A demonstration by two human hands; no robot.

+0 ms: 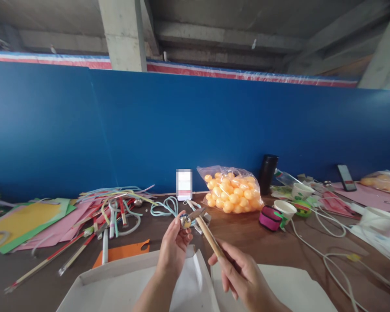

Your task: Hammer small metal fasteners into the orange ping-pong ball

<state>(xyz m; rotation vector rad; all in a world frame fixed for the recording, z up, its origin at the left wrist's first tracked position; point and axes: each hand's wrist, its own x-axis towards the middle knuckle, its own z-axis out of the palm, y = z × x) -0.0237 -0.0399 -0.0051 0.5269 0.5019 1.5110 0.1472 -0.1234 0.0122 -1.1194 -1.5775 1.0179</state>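
Note:
Between the thumb and fingers of my left hand (174, 245) is a small shiny silver ball (185, 221), held up above the white cardboard. My right hand (235, 268) is wrapped round the wooden handle (211, 238) of a hammer-like tool. Its dark pointed head (196, 213) lies across the handle's far end, close beside the ball; whether they touch I cannot tell. White cardboard (133, 281), with raised folded edges, spreads under both wrists. Just beyond the ball, small items on the table are partly hidden.
A clear bag of orange balls (232, 193) stands behind my hands, near a black bottle (268, 174). Leftward lie coloured paper sheets (29, 221), sticks and tubing (117, 208). Paper cups (285, 209), a magenta pouch (270, 218) and white cables (328, 260) are rightward. A blue partition (182, 125) rises behind.

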